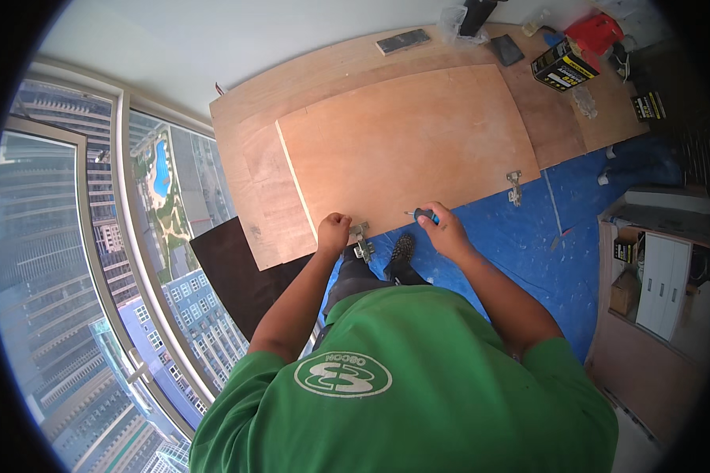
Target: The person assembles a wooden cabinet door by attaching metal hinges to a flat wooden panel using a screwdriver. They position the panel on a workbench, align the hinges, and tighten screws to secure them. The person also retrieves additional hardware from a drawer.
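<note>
A wooden panel (410, 142) lies flat on a larger wooden board. At its near edge, a metal cabinet hinge (361, 243) sticks out towards me. Just left of that hinge is my left hand (334, 232), its fingers curled together in a pinch; whatever it may hold is too small to make out. To the right of the hinge, my right hand (446, 234) grips a short screwdriver (424, 214) with a blue and black handle, its tip pointing left above the panel's edge. A second cabinet hinge (514, 189) sits at the panel's near right corner.
Blue sheeting (497, 252) covers the floor. Tall windows (47, 252) run along the left. On the board's far right stand a black box (564, 65) and a red container (594, 33). A dark block (403, 42) lies at the back. A white cabinet (661, 284) is at right.
</note>
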The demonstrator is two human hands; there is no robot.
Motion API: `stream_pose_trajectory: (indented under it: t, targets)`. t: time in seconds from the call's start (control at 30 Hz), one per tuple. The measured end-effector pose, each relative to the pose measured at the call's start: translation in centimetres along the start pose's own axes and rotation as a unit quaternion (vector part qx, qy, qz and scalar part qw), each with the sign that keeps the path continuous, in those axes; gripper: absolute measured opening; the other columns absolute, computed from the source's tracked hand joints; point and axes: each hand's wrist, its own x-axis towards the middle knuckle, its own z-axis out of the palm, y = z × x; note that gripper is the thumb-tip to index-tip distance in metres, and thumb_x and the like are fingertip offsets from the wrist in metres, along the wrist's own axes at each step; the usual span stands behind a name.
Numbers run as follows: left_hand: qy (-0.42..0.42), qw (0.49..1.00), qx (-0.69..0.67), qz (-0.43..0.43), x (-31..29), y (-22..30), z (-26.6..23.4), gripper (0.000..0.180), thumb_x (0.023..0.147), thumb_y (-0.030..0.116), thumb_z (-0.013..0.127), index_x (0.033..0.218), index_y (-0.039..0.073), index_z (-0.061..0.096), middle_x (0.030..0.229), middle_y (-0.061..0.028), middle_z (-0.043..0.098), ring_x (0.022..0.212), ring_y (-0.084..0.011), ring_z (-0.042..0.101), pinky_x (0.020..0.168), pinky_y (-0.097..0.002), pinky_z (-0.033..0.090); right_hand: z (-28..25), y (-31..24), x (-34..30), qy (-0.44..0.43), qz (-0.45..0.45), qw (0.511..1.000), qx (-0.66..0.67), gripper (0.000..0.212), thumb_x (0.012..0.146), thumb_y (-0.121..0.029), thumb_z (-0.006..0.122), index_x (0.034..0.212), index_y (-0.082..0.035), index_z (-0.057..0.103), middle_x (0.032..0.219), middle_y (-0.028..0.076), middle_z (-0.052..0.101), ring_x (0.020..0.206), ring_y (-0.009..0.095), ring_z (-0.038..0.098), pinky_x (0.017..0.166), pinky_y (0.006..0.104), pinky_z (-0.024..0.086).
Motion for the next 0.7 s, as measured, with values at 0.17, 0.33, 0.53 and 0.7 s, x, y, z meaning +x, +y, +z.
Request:
stream_pose_trajectory:
  t: [0.17,0.33,0.53,0.7]
  targets:
    - [-0.069,0.977,0.162,0.118,-1.7,1.7,-0.6,0.032,0.090,0.030,0.061,0.111,0.008,0.071,0.091,-0.0163,0.073,0.084,-0.0312,0.070,0.079,-0.0414,0.055,-4.2,5.0,-5.3,-0.004,0.245,0.968,0.062,0.027,0.092,-0.023,0.068,0.112,-0.005,0.063,0.085,0.012,0.067,0.071,0.022,0.066,0.067,0.0368,0.052]
    - [-0.107,0.927,0.290,0.213,-2.4,1.9,0.9,0.029,0.090,0.028,0.059,0.114,0.015,0.069,0.095,-0.0148,0.073,0.089,-0.0348,0.070,0.080,-0.0448,0.055,-5.3,8.8,-10.1,0.024,0.272,0.957,0.096,0.027,0.092,-0.022,0.067,0.114,-0.006,0.063,0.075,0.005,0.062,0.061,0.013,0.059,0.058,0.0316,0.047]
    - [-0.106,0.900,0.367,0.208,-1.7,2.2,2.0,0.025,0.095,0.025,0.050,0.104,0.010,0.068,0.096,-0.0170,0.072,0.090,-0.0367,0.069,0.079,-0.0465,0.055,-6.0,10.5,-11.8,0.007,0.273,0.955,0.116,0.029,0.093,-0.024,0.066,0.116,-0.007,0.062,0.080,0.004,0.061,0.062,0.013,0.059,0.056,0.0304,0.047]
    - [0.013,0.979,0.137,0.148,-1.1,2.5,1.9,0.021,0.092,0.023,0.051,0.092,0.005,0.062,0.080,-0.0142,0.067,0.070,-0.0301,0.065,0.067,-0.0416,0.052,-7.0,10.5,-10.9,-0.018,0.277,0.947,0.162,0.028,0.095,-0.022,0.064,0.118,-0.007,0.062,0.082,0.003,0.061,0.061,0.013,0.059,0.056,0.0294,0.047]
